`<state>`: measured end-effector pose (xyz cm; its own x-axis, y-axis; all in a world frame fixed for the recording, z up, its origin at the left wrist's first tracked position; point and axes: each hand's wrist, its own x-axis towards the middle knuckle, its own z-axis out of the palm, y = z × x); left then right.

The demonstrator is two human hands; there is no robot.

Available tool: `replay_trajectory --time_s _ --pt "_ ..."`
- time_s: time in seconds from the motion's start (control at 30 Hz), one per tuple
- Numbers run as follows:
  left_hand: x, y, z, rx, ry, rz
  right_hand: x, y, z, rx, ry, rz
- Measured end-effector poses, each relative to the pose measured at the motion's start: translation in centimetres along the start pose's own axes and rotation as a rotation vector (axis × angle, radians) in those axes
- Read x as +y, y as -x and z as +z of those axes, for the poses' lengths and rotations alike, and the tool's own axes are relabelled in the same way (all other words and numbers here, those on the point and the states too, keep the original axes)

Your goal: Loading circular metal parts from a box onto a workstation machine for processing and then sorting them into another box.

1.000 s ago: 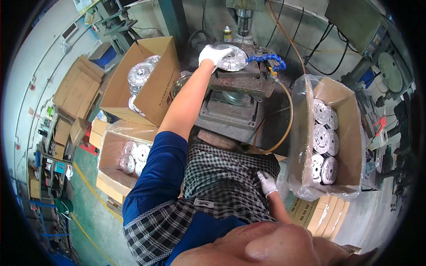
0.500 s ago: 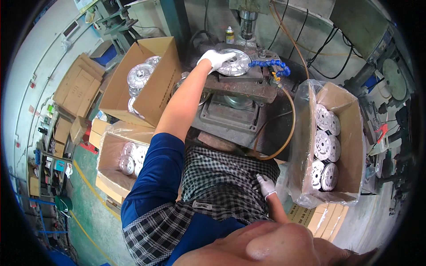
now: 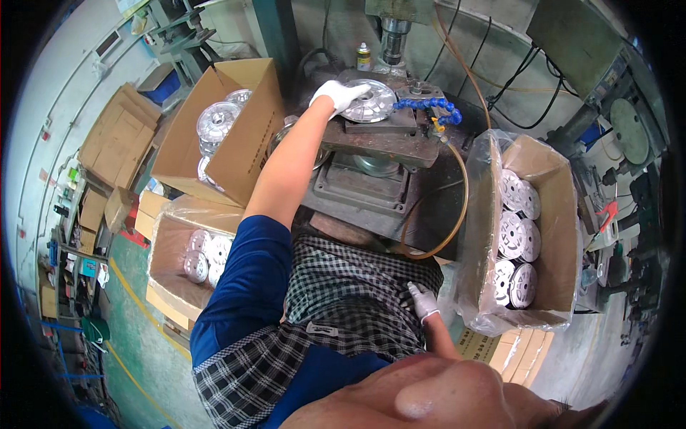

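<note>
My white-gloved left hand (image 3: 336,96) grips the left rim of a shiny round cast-metal disc (image 3: 373,104), fingers reaching over its top. The disc lies on a metal block on the press table (image 3: 379,145), below the press ram (image 3: 395,36). Just right of the disc runs a blue segmented coolant hose (image 3: 429,104). Down at my right side, my gloved right hand (image 3: 423,300) rests against the checked apron (image 3: 364,275), its fingers stretched out and nothing in them.
At the left, a cardboard box (image 3: 243,139) of shiny discs stands behind a plastic-lined box (image 3: 164,247) with paler discs. Another lined box (image 3: 561,236) of discs stands on the right. A brown hose (image 3: 464,207) loops beside the press. A spray can (image 3: 364,57) stands behind.
The whole view has shifted slightly. My left hand stays at the disc's left rim, and my right hand remains against the apron.
</note>
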<state>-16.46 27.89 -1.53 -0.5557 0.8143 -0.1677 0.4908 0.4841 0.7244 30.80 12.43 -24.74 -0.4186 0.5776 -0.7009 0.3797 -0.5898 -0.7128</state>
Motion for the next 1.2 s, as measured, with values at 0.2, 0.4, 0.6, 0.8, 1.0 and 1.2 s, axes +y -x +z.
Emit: replay_trajectory --time_s 0.2,0.4,0.6,0.8,1.0,1.2 --pt "-0.3 0.3 0.0 0.045 0.016 0.03 0.1 -0.3 -0.1 0.012 -0.003 0.013" --pt "0.4 1.9 0.3 0.153 -0.031 0.155 0.0 -0.8 -0.2 0.004 -0.012 0.019" --pt "-0.2 1.8 0.2 0.132 -0.061 0.148 0.1 -1.0 -0.2 0.0 0.001 0.033" --pt "0.0 2.3 0.2 0.148 -0.035 0.154 0.1 -0.8 -0.2 0.009 -0.007 0.024" --pt "0.2 2.2 0.3 0.173 -0.078 0.16 0.0 -1.1 -0.3 0.008 -0.022 0.029" --pt "-0.1 0.8 0.7 0.196 -0.106 0.129 -0.5 -1.1 -0.2 0.027 -0.003 0.039"
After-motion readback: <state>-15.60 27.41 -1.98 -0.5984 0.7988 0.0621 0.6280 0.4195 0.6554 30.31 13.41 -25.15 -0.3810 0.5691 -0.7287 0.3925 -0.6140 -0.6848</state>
